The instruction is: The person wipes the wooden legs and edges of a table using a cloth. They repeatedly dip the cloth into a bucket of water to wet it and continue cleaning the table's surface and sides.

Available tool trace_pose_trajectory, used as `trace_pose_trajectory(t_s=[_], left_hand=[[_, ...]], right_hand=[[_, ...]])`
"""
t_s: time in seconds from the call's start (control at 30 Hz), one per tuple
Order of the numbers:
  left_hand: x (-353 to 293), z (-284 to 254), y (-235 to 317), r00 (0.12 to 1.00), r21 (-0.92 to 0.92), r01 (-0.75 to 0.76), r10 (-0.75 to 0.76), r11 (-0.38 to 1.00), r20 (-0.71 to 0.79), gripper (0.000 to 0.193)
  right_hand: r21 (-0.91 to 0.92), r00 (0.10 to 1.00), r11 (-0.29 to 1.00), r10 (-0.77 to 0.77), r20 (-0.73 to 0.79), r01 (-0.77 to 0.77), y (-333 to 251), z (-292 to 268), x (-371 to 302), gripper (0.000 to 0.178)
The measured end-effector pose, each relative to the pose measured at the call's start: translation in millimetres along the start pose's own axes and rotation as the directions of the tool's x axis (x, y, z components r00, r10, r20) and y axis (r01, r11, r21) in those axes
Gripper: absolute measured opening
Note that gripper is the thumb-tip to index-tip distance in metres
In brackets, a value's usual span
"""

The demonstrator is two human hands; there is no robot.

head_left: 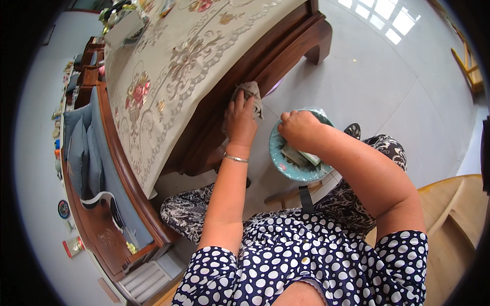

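My left hand (241,120) is closed over a grey-brown cleaning cloth (253,91). The cloth rests against the dark wooden side (219,97) of a low table. Over a teal waste bin (276,155) with a clear plastic liner hangs my right hand (298,128). Its fingers are curled in, and whatever they hold, if anything, is hidden. Crumpled paper-like waste (294,155) lies inside the bin, partly covered by my right forearm.
A cream floral cloth (178,86) covers the table, with a box (124,28) at its far end. To the left is a wooden sofa with blue-grey cushions (77,155). Grey floor tiles (377,86) extend right; a round wooden piece (449,219) stands near right.
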State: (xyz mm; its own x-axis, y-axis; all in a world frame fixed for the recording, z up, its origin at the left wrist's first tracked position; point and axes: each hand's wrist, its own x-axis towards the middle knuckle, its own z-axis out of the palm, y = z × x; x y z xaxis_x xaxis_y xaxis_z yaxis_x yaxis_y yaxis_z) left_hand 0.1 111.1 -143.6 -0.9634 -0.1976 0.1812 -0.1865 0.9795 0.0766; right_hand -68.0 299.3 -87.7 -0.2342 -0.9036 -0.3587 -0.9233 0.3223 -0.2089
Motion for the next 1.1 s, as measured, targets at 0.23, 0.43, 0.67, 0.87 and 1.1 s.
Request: trace_pose_trajectory(t_s=[0.23,0.43,0.67,0.87,1.1], left_hand=[[-106,-30,-66,0.984,0.134,0.169,-0.174,0.977,0.03,0.046],[-182,-50,-120,0.914,0.215,0.39,-0.406,0.895,0.03,0.048],[-216,-61,-153,0.827,0.216,0.541,-0.561,0.813,0.035,0.048],[-199,-45,-141,0.826,0.119,0.56,-0.563,0.82,-0.011,0.051],[-154,-30,-99,0.93,0.056,0.368,-0.366,0.928,-0.045,0.055]], right_hand=[[-0.014,0.999,1.0,0.014,0.041,-0.014,3,5,5,0.039],[0.006,0.997,1.0,0.029,0.07,-0.029,-3,0,9,0.036],[-0.038,0.998,0.999,0.018,0.067,-0.016,-7,0,7,0.033],[-0.084,0.999,0.996,-0.025,0.034,0.028,-11,9,5,0.032],[-0.108,0.997,0.991,-0.074,0.038,0.078,-19,9,-7,0.036]])
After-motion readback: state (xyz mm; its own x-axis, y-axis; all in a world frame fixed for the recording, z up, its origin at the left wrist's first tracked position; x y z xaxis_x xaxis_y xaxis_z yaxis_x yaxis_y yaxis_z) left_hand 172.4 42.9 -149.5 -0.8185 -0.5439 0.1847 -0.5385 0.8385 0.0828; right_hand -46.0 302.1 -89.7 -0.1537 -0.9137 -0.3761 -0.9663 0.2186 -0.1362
